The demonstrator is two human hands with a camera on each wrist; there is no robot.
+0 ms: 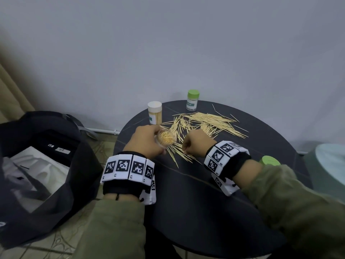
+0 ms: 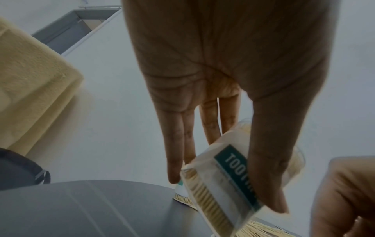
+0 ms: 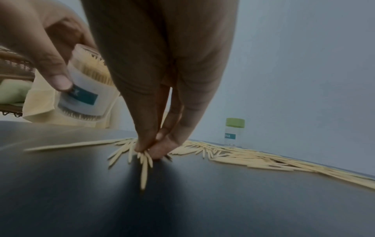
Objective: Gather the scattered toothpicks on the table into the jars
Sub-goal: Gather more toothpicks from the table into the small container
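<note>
My left hand point(image 1: 144, 141) grips an open clear jar point(image 1: 165, 139) nearly full of toothpicks, tilted above the round dark table point(image 1: 186, 193). The left wrist view shows the jar point(image 2: 229, 181) with its teal label between thumb and fingers point(image 2: 174, 152). My right hand point(image 1: 196, 142) reaches down beside it, and its fingertips point(image 3: 151, 148) pinch a small bunch of toothpicks point(image 3: 142, 160) lying on the table. A wide scatter of toothpicks point(image 1: 205, 122) lies behind both hands. A full white-lidded jar point(image 1: 155, 113) and a green-lidded jar point(image 1: 192, 100) stand at the far edge.
A loose green lid point(image 1: 270, 160) lies on the table by my right forearm. An open black bag point(image 1: 46, 165) sits on the floor to the left. A pale round object point(image 1: 328, 169) stands at the right. The wall is close behind the table.
</note>
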